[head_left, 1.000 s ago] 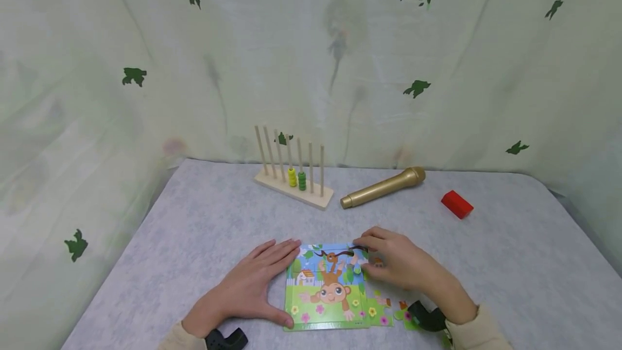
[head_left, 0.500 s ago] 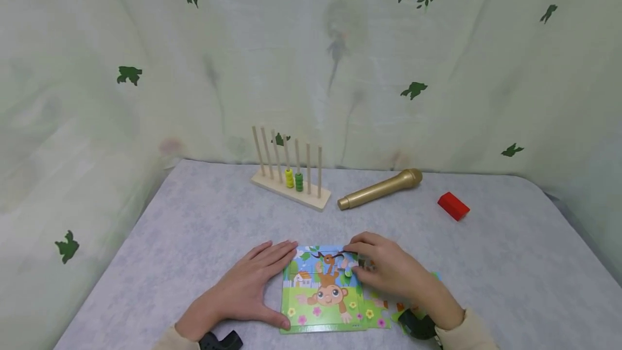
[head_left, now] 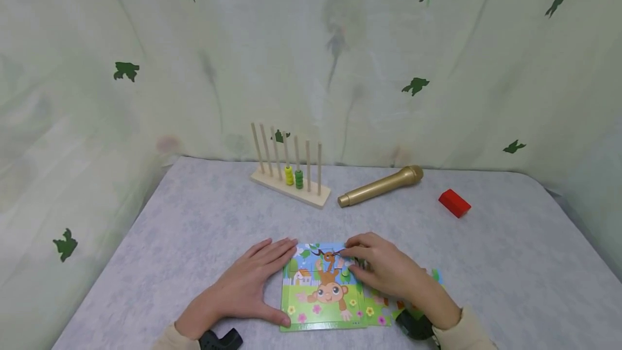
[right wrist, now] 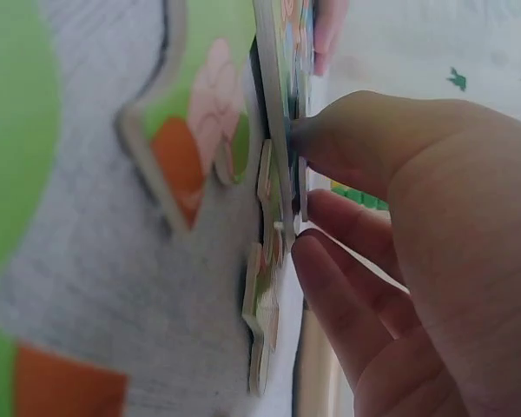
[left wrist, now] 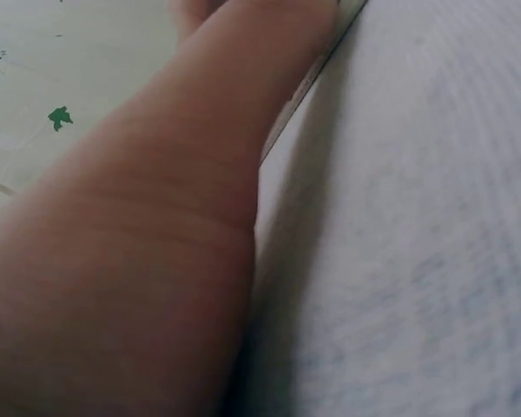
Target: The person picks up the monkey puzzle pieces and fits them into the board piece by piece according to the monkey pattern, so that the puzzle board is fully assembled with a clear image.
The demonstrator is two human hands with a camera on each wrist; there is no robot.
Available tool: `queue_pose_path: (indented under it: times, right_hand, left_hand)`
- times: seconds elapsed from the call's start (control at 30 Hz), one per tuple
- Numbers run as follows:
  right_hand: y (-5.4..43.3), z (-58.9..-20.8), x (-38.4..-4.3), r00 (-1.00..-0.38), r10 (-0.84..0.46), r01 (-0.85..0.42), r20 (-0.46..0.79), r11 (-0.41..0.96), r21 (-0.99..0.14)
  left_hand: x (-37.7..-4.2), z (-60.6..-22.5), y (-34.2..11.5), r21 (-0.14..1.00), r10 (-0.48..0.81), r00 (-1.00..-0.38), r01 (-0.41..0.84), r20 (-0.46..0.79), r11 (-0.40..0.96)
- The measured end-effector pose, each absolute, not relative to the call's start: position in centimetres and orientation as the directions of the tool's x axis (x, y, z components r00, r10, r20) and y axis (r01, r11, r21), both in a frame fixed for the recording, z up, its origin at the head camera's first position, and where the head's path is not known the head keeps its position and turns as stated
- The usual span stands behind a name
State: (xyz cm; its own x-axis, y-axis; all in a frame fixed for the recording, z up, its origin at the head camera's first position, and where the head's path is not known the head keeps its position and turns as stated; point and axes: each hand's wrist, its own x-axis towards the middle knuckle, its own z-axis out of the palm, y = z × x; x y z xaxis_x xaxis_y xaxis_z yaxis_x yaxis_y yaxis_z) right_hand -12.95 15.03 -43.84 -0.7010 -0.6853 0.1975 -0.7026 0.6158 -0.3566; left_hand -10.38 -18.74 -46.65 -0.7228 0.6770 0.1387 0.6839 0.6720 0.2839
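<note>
Your left hand point(head_left: 250, 288) lies straight-fingered beside the monkey puzzle point(head_left: 320, 307). Your right hand point(head_left: 381, 263) pinches a piece point(head_left: 345, 272) at its upper right

so we see the left hand point(head_left: 249, 287) touching the left side of a monkey puzzle point(head_left: 317, 301), right hand point(head_left: 384, 268) pinching at its upper right, gold mic point(head_left: 381, 187) behind.

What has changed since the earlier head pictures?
The right grip moved slightly left over the puzzle's upper right, bringing a pinched piece along; nothing was visibly let go. The left grip, puzzle, mic and block stayed put.
</note>
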Motion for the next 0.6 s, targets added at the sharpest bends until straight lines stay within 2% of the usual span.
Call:
queue_pose_path:
  times: [0.6]
  right_hand:
    - [14.84, -43.65, -12.78, -0.657, -0.726, -0.748, 0.206, 0.591, -0.304]
  left_hand:
    - [-10.3, -46.58, -18.73, 0.31, 0.674, -0.725, 0.679, 0.142, 0.665]
